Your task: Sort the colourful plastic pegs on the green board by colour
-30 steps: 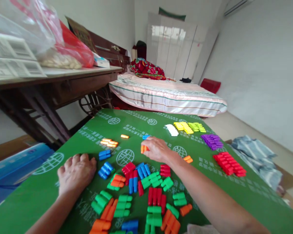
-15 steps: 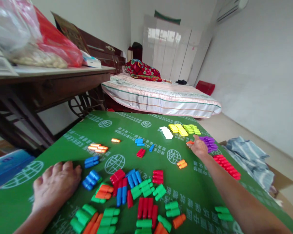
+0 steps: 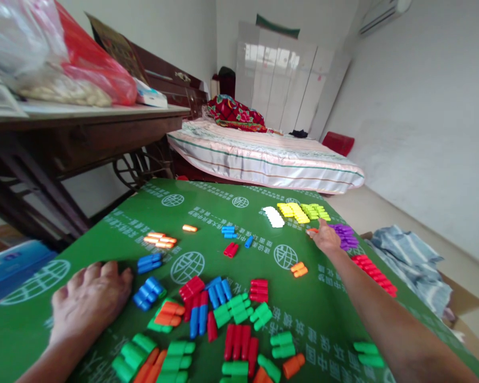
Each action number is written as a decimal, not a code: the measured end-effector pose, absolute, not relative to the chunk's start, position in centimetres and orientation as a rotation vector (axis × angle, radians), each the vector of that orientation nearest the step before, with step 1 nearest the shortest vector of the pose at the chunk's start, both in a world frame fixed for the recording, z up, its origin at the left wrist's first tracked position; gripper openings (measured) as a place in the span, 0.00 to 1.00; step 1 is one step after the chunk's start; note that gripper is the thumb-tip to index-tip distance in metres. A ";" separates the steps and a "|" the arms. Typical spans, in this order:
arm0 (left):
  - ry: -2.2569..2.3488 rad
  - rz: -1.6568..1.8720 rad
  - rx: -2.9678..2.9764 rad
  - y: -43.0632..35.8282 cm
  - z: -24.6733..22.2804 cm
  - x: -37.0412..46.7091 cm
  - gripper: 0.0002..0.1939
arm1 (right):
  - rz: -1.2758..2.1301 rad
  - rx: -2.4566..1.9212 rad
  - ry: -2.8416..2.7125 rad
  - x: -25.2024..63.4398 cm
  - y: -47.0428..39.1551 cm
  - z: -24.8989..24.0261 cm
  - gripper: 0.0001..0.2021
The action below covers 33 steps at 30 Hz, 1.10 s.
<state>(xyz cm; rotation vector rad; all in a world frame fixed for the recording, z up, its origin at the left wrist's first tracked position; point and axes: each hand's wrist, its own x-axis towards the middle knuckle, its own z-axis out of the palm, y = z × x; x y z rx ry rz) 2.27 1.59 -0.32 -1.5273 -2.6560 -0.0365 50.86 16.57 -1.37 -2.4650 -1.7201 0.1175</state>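
My left hand (image 3: 91, 299) rests palm down on the green board (image 3: 219, 199), fingers stretched out, beside blue bullet-shaped plastic blocks (image 3: 149, 293). At the far right, my right hand (image 3: 327, 239) has its thumb and fingers at an orange block (image 3: 313, 231), closed on it near the board surface. Close around that hand lie rows of purple blocks (image 3: 344, 237), lime blocks (image 3: 315, 211), yellow blocks (image 3: 293, 212) and white blocks (image 3: 273, 217). A red row (image 3: 374, 274) sits beside my right forearm. Another orange pair (image 3: 299, 269) lies nearer to me.
Mixed green blocks (image 3: 233, 308), red blocks (image 3: 237, 342) and blue blocks (image 3: 219, 291) lie scattered at the near side. Orange blocks (image 3: 159, 240) sit at left. Beyond the board stands a bed (image 3: 263, 159); a wooden table (image 3: 104, 125) is at left, striped cloth (image 3: 409, 260) at right.
The head view has shifted slightly. My right hand stays at the orange block beside the purple row, and my left hand keeps its place on the board.
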 end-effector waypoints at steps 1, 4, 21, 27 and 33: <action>-2.651 -0.043 -1.527 1.6 -0.3 2.3 0.35 | 0.117 -2.466 -1.721 50.9 16.6 -1.3 0.31; -2.642 -0.045 -1.535 1.5 -0.3 2.3 0.35 | 0.118 -2.460 -1.709 51.2 16.4 -0.8 0.32; -2.671 0.017 -1.552 1.6 -0.3 2.4 0.37 | 0.303 -1.997 -2.378 45.4 5.1 1.6 0.15; -2.664 0.001 -1.560 1.6 -0.2 2.4 0.36 | 0.175 -2.191 -2.295 47.0 6.4 0.4 0.09; -2.685 0.013 -1.543 1.7 0.0 2.5 0.36 | 0.144 -2.448 -1.867 51.7 10.6 -1.0 0.24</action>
